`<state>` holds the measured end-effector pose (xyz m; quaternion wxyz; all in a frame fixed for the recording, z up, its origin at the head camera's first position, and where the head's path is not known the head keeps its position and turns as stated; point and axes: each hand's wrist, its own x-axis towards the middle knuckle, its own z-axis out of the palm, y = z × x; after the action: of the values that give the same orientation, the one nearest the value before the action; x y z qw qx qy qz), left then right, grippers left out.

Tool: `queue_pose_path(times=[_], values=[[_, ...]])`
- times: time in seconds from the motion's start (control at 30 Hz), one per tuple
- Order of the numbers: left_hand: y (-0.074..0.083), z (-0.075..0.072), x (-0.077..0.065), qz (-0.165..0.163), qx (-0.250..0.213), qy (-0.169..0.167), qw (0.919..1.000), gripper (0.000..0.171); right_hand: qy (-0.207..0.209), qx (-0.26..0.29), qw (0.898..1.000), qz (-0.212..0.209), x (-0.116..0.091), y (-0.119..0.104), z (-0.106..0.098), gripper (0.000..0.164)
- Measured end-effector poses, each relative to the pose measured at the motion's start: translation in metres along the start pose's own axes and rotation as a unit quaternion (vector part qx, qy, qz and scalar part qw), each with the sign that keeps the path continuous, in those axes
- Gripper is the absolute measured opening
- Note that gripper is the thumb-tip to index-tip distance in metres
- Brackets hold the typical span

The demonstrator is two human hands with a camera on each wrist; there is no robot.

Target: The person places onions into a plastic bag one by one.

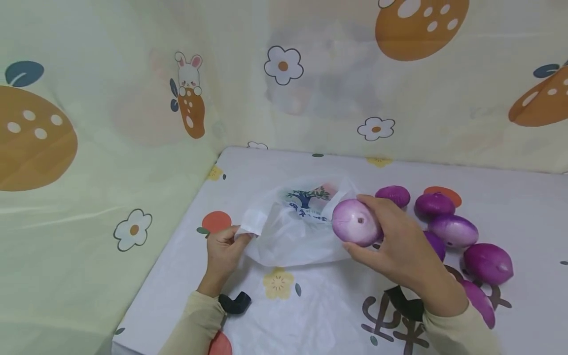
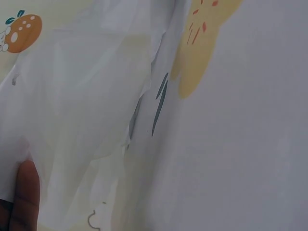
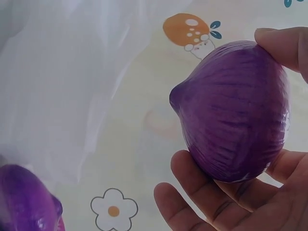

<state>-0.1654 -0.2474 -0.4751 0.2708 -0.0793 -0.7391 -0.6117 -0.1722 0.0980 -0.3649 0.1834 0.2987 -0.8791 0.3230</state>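
A white plastic bag [image 1: 293, 241] with a printed blue tree lies on the table. My left hand [image 1: 224, 251] pinches its left edge; in the left wrist view one finger [image 2: 27, 192] shows against the thin bag [image 2: 91, 106]. Between thumb and fingers, my right hand [image 1: 399, 246] grips a purple and white onion [image 1: 356, 223] over the bag's right side. The right wrist view shows this onion [image 3: 233, 113] from its pointed, dark purple end. Whether anything lies inside the bag is hard to tell.
Several more purple onions lie to the right, among them a pale one [image 1: 453, 230], a dark one [image 1: 488, 264] and one partly behind my right wrist [image 1: 479, 301]. A patterned cloth [image 1: 319, 315] covers the table. Printed curtains [image 1: 146, 187] stand at the left and back.
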Motion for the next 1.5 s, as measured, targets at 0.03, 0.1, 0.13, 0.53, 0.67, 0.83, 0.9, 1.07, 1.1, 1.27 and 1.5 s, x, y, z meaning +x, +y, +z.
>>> queue_pose_path(times=[0.03, 0.1, 0.13, 0.53, 0.67, 0.83, 0.9, 1.07, 1.1, 1.27, 1.5], values=[[0.000, 0.000, 0.000, -0.001, 0.000, -0.001, 1.0000, 0.011, 0.000, 0.003, 1.000, -0.001, 0.001, 0.000, 0.001, 0.079], [0.000, 0.001, -0.001, -0.003, -0.001, -0.001, 1.0000, 0.011, 0.000, 0.005, 1.000, -0.002, 0.002, 0.000, 0.004, 0.079], [0.000, 0.001, -0.001, -0.004, -0.002, -0.001, 1.0000, 0.011, 0.001, 0.007, 1.000, -0.002, 0.003, 0.000, 0.005, 0.078], [-0.001, 0.001, -0.001, -0.001, -0.013, -0.012, 0.9998, 0.013, -0.014, 0.024, 1.000, 0.003, 0.014, -0.004, 0.012, 0.077], [-0.001, 0.001, -0.001, 0.003, -0.006, -0.008, 0.9999, 0.014, -0.017, 0.026, 0.999, 0.007, 0.017, -0.005, 0.014, 0.076], [-0.002, 0.001, -0.002, 0.003, 0.005, -0.006, 1.0000, 0.010, -0.028, 0.030, 0.999, 0.016, 0.021, -0.007, 0.017, 0.079], [-0.002, 0.001, -0.003, 0.004, 0.009, -0.006, 0.9999, 0.009, -0.030, 0.034, 0.999, 0.017, 0.024, -0.008, 0.018, 0.079], [-0.002, 0.001, -0.002, 0.006, 0.000, -0.008, 0.9999, 0.010, -0.027, 0.039, 0.999, 0.010, 0.028, -0.008, 0.022, 0.077], [-0.002, 0.001, -0.002, 0.006, -0.002, -0.009, 0.9999, 0.010, -0.028, 0.040, 0.999, 0.009, 0.028, -0.008, 0.023, 0.077], [-0.003, 0.000, -0.004, 0.004, -0.012, -0.011, 0.9999, 0.012, -0.039, 0.044, 0.998, 0.012, 0.030, -0.008, 0.030, 0.077], [-0.003, -0.001, -0.003, 0.009, -0.019, -0.020, 0.9996, 0.013, -0.051, 0.046, 0.998, 0.007, 0.031, -0.008, 0.038, 0.083]])
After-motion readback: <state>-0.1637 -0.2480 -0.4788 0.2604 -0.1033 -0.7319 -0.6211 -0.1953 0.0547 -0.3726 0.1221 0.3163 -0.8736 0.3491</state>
